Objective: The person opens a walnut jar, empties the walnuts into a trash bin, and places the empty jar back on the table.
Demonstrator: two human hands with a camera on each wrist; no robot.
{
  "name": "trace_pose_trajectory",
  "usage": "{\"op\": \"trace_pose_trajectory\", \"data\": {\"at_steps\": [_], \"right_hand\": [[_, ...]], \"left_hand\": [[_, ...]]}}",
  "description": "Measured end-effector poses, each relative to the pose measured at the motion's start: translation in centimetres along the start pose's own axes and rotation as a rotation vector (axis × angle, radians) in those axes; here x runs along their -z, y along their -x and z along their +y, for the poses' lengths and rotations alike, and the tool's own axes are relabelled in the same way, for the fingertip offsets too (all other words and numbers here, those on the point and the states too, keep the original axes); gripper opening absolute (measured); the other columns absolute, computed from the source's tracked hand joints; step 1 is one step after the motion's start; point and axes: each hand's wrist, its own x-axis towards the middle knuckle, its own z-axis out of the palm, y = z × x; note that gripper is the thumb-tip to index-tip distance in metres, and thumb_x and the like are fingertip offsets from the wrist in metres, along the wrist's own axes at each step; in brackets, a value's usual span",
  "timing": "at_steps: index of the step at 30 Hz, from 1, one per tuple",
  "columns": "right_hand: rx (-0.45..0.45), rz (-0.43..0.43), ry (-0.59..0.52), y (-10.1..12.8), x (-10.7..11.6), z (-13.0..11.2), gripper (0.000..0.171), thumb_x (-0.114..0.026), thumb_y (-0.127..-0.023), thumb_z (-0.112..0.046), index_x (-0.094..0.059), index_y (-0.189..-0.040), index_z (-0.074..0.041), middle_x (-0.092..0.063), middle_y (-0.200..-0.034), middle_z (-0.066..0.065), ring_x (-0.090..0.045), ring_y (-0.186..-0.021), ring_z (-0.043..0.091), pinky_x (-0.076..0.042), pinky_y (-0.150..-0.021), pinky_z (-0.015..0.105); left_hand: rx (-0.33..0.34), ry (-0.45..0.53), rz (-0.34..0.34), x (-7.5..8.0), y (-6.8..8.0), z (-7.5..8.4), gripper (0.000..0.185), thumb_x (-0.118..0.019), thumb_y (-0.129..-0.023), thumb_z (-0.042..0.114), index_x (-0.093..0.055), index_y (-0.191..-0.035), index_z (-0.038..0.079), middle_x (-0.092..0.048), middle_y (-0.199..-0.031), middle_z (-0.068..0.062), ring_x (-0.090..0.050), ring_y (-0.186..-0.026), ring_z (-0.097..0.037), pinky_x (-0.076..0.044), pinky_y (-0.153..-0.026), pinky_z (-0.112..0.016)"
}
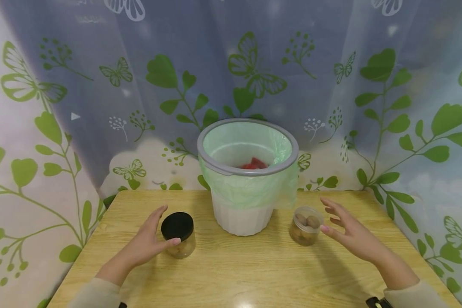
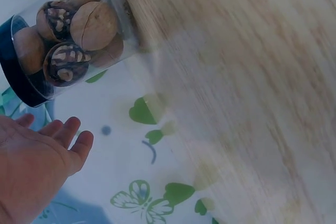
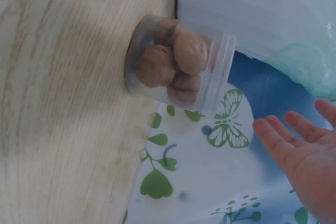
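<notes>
On the left of the table stands a clear jar (image 1: 185, 248) with a black lid (image 1: 177, 225). Through its wall in the left wrist view, whole brown walnuts (image 2: 94, 25) and cracked-looking ones (image 2: 66, 64) show. My left hand (image 1: 148, 239) is beside this jar, fingers spread, holding nothing; its thumb overlaps the jar in the head view. To the right is a second clear jar (image 1: 298, 234), lidless, with several walnuts (image 3: 156, 65) inside. Just right of it my right hand (image 1: 356, 237) hovers with extended fingers, also holding nothing.
A white bin (image 1: 242, 218) with a grey rim and green liner bag (image 1: 246, 188) stands between the jars at the table's back edge. Red scraps (image 1: 254, 164) lie inside it. Patterned curtains (image 1: 215, 64) surround the wooden table (image 1: 231, 273).
</notes>
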Motion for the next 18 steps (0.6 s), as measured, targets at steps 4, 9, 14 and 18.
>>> {"op": "trace_pose_trajectory", "data": {"at_steps": [4, 9, 14, 18], "right_hand": [[0.003, -0.006, -0.015, 0.05, -0.29, 0.24, 0.071, -0.059, -0.103, -0.018, -0.018, -0.161, -0.015, -0.025, -0.158, 0.024, -0.036, -0.135, 0.051, -0.04, -0.099, 0.064], [0.002, -0.013, -0.03, 0.08, -0.52, 0.32, 0.07, -0.058, -0.103, -0.018, -0.018, -0.16, -0.013, -0.025, -0.158, 0.025, -0.036, -0.135, 0.052, -0.04, -0.099, 0.063], [-0.001, -0.018, -0.045, 0.01, -0.64, 0.39, 0.069, -0.057, -0.103, -0.017, -0.019, -0.16, -0.009, -0.025, -0.158, 0.026, -0.036, -0.135, 0.052, -0.04, -0.099, 0.063], [-0.001, -0.022, -0.052, -0.02, -0.72, 0.44, 0.068, -0.056, -0.104, -0.017, -0.018, -0.16, -0.009, -0.026, -0.158, 0.026, -0.036, -0.135, 0.052, -0.04, -0.099, 0.064]], "left_hand": [[-0.003, 0.001, -0.005, -0.18, 0.07, -0.21, 0.109, -0.073, -0.085, 0.058, -0.013, -0.16, 0.007, -0.017, -0.162, -0.025, -0.027, -0.142, -0.049, -0.031, -0.105, -0.069], [0.003, 0.015, -0.009, -0.45, 0.08, -0.41, 0.111, -0.076, -0.083, 0.056, -0.013, -0.16, 0.007, -0.018, -0.161, -0.025, -0.028, -0.142, -0.049, -0.031, -0.106, -0.069], [0.023, 0.036, -0.027, -0.63, 0.0, -0.56, 0.112, -0.078, -0.082, 0.055, -0.012, -0.161, 0.009, -0.017, -0.161, -0.026, -0.029, -0.142, -0.048, -0.032, -0.105, -0.068], [0.035, 0.061, -0.045, -0.7, -0.03, -0.64, 0.112, -0.078, -0.083, 0.053, -0.009, -0.161, 0.009, -0.013, -0.161, -0.027, -0.026, -0.143, -0.049, -0.03, -0.106, -0.069]]}}
